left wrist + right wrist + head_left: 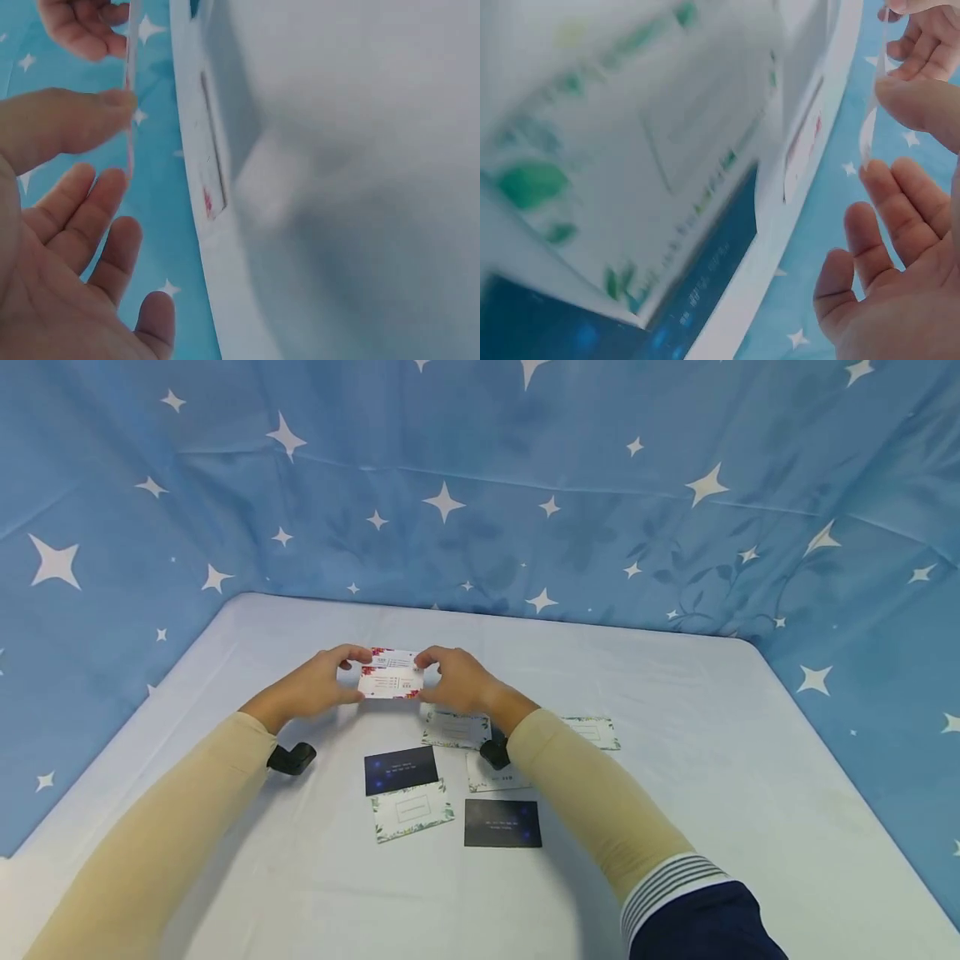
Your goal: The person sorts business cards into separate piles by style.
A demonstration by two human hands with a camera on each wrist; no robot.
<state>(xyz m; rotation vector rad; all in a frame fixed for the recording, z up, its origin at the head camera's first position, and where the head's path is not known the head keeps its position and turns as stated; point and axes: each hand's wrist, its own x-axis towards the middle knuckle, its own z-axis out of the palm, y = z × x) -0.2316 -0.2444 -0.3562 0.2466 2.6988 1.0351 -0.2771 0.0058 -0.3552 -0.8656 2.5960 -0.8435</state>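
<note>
A white card with red flowers at its corners (390,682) is held just above the white table (675,793), between both hands. My left hand (354,677) pinches its left end with thumb and forefinger. My right hand (426,677) pinches its right end the same way. In the left wrist view the card (130,120) shows edge-on at the thumb of my left hand (112,142). The right wrist view also has the card (869,131) edge-on by my right hand (892,142). A second red-flowered card (396,656) lies flat on the table just behind the held one.
Several cards lie on the table nearer to me: two dark blue ones (401,770) (502,822) and white ones with green leaf borders (412,810) (455,729) (596,732). A blue cloth with white stars (480,485) walls the table at the back and sides.
</note>
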